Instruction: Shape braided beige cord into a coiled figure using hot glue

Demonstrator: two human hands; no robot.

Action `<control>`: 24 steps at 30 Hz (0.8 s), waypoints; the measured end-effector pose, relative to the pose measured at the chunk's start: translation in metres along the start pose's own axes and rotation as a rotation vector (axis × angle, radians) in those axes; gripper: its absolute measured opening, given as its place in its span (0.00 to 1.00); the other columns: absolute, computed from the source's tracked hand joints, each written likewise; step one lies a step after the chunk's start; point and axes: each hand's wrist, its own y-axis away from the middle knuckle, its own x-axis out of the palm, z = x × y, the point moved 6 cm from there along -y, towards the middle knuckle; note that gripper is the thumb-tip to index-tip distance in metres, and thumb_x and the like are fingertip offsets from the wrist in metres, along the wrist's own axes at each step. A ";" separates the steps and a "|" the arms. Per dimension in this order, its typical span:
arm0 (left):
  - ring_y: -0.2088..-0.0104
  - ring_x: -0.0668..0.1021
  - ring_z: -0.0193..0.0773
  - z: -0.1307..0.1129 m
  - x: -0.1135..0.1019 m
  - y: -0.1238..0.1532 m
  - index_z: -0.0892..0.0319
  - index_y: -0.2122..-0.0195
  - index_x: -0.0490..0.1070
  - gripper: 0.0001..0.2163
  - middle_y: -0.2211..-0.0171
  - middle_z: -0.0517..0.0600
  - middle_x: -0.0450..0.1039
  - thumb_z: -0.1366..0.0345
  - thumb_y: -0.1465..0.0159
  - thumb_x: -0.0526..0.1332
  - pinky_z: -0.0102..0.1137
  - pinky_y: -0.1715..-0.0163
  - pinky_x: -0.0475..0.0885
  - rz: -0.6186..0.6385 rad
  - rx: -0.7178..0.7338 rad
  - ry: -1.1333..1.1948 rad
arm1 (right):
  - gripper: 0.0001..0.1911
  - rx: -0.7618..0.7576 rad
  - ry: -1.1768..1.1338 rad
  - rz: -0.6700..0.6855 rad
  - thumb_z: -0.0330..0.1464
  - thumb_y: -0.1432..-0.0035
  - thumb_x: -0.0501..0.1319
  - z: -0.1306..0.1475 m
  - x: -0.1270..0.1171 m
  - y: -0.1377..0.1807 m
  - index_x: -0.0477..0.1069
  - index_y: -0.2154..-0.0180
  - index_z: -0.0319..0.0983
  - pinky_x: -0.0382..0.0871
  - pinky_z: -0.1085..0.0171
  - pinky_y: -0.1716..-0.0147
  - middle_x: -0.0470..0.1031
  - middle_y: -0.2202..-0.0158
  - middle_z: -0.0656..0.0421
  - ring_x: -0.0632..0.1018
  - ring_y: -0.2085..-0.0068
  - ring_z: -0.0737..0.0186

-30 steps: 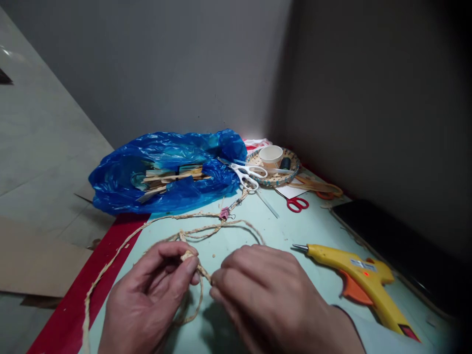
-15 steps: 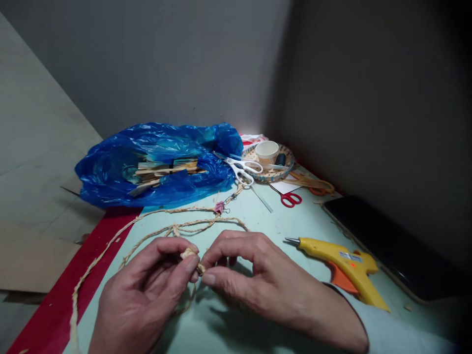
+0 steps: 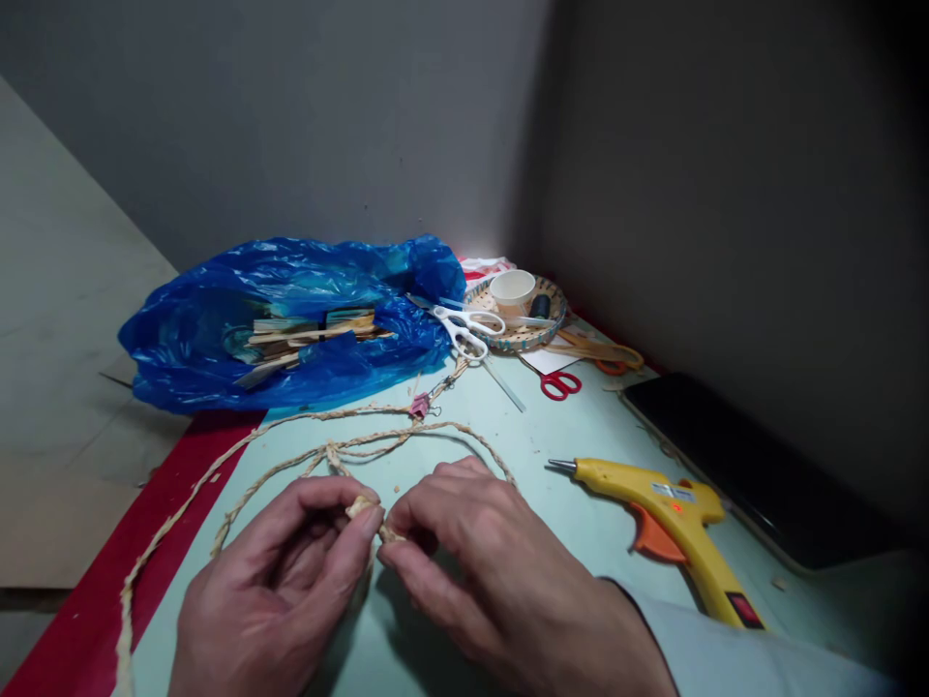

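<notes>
here, left hand (image 3: 254,586), right hand (image 3: 500,561) pinching rough, twisted, straw-coloured cord (image 3: 390,533)

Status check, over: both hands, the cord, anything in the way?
Left hand pinching twisted cord. Right hand pinching it alongside. Glue gun lies right of both, not between them.
</notes>
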 end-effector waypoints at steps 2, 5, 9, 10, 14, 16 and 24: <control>0.74 0.81 0.31 0.000 0.001 -0.001 0.49 0.74 0.78 0.06 0.75 0.39 0.79 0.59 0.49 0.73 0.17 0.69 0.76 0.004 -0.004 0.023 | 0.09 -0.014 0.018 -0.003 0.28 0.34 0.59 0.001 0.001 0.000 0.74 0.68 0.35 0.65 0.63 0.62 0.76 0.70 0.59 0.74 0.65 0.62; 0.74 0.79 0.30 0.002 0.001 -0.004 0.49 0.73 0.78 0.08 0.73 0.40 0.79 0.55 0.48 0.74 0.17 0.70 0.74 0.036 -0.019 0.031 | 0.08 0.006 0.005 -0.007 0.28 0.34 0.60 0.000 -0.003 -0.002 0.75 0.67 0.35 0.65 0.64 0.63 0.76 0.70 0.58 0.74 0.65 0.62; 0.70 0.79 0.33 0.007 0.006 -0.008 0.49 0.66 0.80 0.10 0.66 0.44 0.80 0.51 0.43 0.70 0.20 0.70 0.73 0.182 -0.052 0.027 | 0.07 0.039 -0.048 -0.047 0.28 0.35 0.62 -0.004 -0.010 -0.003 0.75 0.67 0.36 0.65 0.66 0.63 0.76 0.71 0.60 0.75 0.67 0.65; 0.70 0.79 0.34 0.007 0.007 -0.008 0.49 0.66 0.80 0.10 0.67 0.45 0.80 0.52 0.44 0.70 0.21 0.70 0.74 0.210 -0.039 0.006 | 0.06 0.035 -0.055 -0.057 0.28 0.36 0.63 -0.004 -0.011 -0.003 0.75 0.67 0.36 0.65 0.66 0.63 0.77 0.70 0.60 0.75 0.67 0.65; 0.73 0.79 0.37 0.006 0.008 -0.007 0.51 0.73 0.78 0.09 0.73 0.45 0.77 0.52 0.45 0.70 0.24 0.72 0.74 0.213 0.032 -0.078 | 0.06 0.023 -0.041 -0.080 0.29 0.35 0.63 -0.006 -0.009 -0.001 0.77 0.65 0.37 0.67 0.64 0.60 0.79 0.69 0.59 0.77 0.65 0.62; 0.72 0.78 0.36 0.004 0.006 -0.006 0.51 0.75 0.77 0.10 0.74 0.45 0.76 0.52 0.44 0.70 0.22 0.71 0.73 0.185 0.051 -0.090 | 0.07 0.034 -0.037 -0.077 0.31 0.34 0.63 -0.007 -0.007 -0.001 0.78 0.65 0.37 0.68 0.63 0.59 0.80 0.69 0.59 0.78 0.65 0.62; 0.71 0.76 0.35 0.007 0.007 -0.001 0.50 0.76 0.75 0.10 0.74 0.43 0.74 0.54 0.45 0.72 0.20 0.69 0.72 0.169 -0.040 0.050 | 0.06 0.090 -0.180 0.000 0.33 0.35 0.65 -0.009 -0.009 -0.005 0.80 0.63 0.38 0.69 0.66 0.62 0.82 0.66 0.60 0.79 0.63 0.63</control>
